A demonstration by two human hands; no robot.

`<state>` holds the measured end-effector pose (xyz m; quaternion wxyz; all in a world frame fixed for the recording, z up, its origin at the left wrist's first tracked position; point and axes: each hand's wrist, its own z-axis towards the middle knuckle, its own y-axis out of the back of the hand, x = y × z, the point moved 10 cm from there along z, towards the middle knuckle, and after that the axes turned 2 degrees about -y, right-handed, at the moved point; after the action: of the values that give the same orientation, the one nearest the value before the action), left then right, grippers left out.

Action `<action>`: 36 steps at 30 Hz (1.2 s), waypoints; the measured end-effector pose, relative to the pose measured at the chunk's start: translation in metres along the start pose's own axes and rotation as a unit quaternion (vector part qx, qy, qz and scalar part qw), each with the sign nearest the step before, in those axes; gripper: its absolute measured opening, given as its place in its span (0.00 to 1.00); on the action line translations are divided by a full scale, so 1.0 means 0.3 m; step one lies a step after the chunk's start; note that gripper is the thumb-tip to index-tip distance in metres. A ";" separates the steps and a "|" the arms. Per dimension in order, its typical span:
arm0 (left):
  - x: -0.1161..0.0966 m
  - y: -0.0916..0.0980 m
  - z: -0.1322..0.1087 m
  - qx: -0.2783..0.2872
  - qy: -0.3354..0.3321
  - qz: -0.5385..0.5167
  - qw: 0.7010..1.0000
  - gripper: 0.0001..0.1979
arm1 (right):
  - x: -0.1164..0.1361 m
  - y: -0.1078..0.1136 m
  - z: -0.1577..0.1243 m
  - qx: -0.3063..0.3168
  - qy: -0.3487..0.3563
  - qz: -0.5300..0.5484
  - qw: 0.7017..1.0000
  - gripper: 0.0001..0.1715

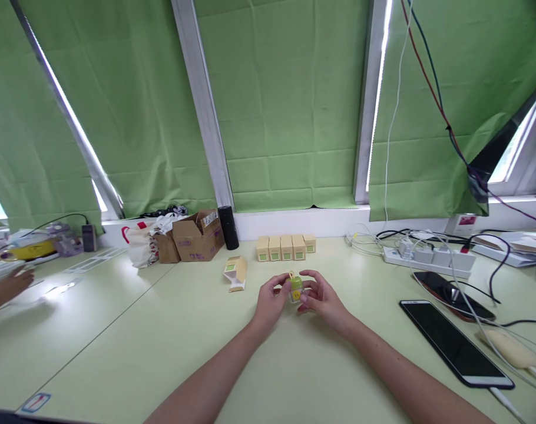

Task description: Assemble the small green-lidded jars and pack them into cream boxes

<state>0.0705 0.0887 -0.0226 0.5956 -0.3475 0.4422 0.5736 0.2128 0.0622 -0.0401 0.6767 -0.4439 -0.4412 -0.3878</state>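
Between my two hands is a small clear jar-like container (296, 290) with a green lid, a yellow loop on top and a yellow mark on its front. The fingers and thumb of my left hand (273, 295) close on its left side. My right hand (321, 297) grips the right side, thumb near the front. Beyond my left hand lies an opened small cardboard box (236, 274), its flap turned toward me. Further back, several closed small boxes (287, 248) of the same kind, with green-marked fronts, stand in a row.
Near the wall are a brown carton (199, 238), a black cylinder (228, 227) and a cloth bag (141, 244). To my right lie a phone (456, 341), a power strip (427, 261) and tangled cables. Another person's hand (12, 288) is at the far left.
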 end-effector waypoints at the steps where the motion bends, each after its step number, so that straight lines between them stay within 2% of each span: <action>1: -0.001 -0.001 0.000 0.001 0.000 -0.002 1.000 0.25 | 0.000 0.000 0.000 -0.001 -0.001 0.000 1.000 0.38; 14: -0.014 -0.005 -0.009 0.019 -0.018 -0.030 0.999 0.25 | 0.028 0.006 -0.001 -0.021 0.022 0.005 1.000 0.35; 24: -0.064 -0.027 -0.029 0.047 -0.048 0.024 0.997 0.21 | 0.038 0.005 -0.002 -0.021 0.039 -0.017 0.999 0.31; 36: -0.074 -0.021 -0.026 0.031 -0.055 0.044 0.997 0.19 | 0.054 0.014 0.012 -0.032 0.057 -0.043 0.997 0.25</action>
<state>0.0767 0.0724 -0.0054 0.6037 -0.2766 0.4415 0.6034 0.2208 0.0648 -0.0251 0.6687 -0.4232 -0.4083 -0.4550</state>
